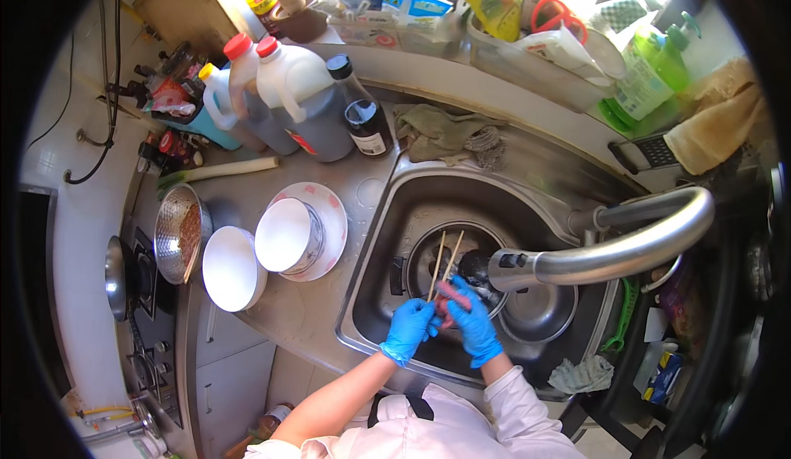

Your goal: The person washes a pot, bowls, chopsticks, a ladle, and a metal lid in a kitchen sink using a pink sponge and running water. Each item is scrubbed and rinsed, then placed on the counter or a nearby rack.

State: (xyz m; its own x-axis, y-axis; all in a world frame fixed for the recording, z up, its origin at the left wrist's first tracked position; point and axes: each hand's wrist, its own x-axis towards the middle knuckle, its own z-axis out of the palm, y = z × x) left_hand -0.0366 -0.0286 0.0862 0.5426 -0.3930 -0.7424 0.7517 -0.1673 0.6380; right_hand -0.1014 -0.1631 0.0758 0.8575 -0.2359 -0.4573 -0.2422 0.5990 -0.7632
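Both my hands wear blue rubber gloves and are close together over the near part of the stainless sink. My left hand grips the lower end of a wooden chopstick. A second chopstick slants up beside it, its lower end hidden behind the gloves. In my right hand is a pink-red item, perhaps a cloth or scrubber; my fingers partly hide it. Beyond the hands, a metal pot with a dark handle stands in the sink, with something dark and shiny inside.
The faucet arches over the sink's right side, above a metal bowl. White bowls, a plate and a hammered metal bowl with minced food stand left. Large jugs and a dark bottle line the back.
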